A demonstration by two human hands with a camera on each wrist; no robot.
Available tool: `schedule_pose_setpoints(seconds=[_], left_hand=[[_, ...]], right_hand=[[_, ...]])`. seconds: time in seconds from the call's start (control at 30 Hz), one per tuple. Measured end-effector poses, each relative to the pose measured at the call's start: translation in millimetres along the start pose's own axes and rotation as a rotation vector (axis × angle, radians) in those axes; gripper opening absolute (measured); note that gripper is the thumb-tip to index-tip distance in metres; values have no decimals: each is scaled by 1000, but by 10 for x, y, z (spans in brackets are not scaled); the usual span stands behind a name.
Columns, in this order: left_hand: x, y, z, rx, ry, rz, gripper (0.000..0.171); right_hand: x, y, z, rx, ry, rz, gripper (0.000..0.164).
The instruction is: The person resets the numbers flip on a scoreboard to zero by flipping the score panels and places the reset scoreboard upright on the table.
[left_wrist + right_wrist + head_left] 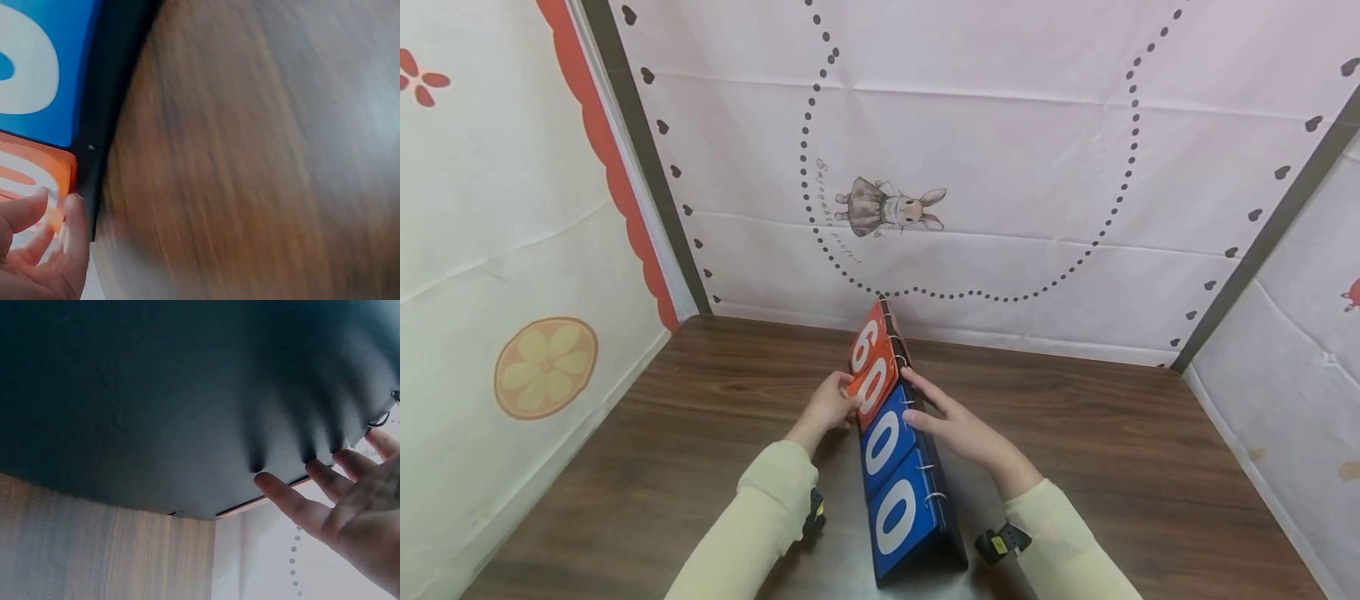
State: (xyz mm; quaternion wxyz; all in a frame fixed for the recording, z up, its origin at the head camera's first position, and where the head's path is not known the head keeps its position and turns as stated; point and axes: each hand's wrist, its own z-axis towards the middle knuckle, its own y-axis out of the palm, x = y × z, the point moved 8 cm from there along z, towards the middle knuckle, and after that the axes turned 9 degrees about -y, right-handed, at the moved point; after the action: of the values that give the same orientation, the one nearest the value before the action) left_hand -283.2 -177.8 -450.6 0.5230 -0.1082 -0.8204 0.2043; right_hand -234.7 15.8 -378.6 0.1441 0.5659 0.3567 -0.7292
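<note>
A tabletop flip scoreboard (951,529) stands like a tent on the table, with ring-bound number cards along its ridge. Two red cards at the far end show 6 and 0, and two blue cards (913,475) nearer to me each show 0. My left hand (831,404) pinches the free edge of the nearer red card (65,169), thumb on its face and fingers at the edge. On the other side, my right hand (958,427) rests its spread fingertips on the black back (156,437) and ridge of the scoreboard.
The brown wooden table (1075,450) lies under the scoreboard. A pale cloth backdrop (1000,167) with a printed rabbit rises close behind its far end. Printed cloth walls (460,333) flank the table.
</note>
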Motion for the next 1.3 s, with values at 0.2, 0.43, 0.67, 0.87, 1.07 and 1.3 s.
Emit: schedule_pose_setpoints(seconds=[0.2, 0.43, 0.67, 0.87, 1.07, 1.3], left_hand=[[188, -245, 18, 101, 90, 77, 60], [1005, -562, -56, 144, 339, 78, 51], [1328, -426, -21, -2, 390, 372, 54], [1260, -408, 25, 5, 420, 363, 47], [1194, -294, -3, -34, 374, 325, 62], [1201, -227, -30, -28, 349, 333, 57]], right_hand=[[-11, 99, 27, -32, -19, 29, 62], [-73, 158, 54, -48, -54, 1, 63], [-59, -102, 293, 50, -53, 15, 55], [354, -306, 637, 136, 111, 90, 59], [758, -278, 759, 128, 249, 147, 64], [799, -285, 741, 130, 242, 185, 67]])
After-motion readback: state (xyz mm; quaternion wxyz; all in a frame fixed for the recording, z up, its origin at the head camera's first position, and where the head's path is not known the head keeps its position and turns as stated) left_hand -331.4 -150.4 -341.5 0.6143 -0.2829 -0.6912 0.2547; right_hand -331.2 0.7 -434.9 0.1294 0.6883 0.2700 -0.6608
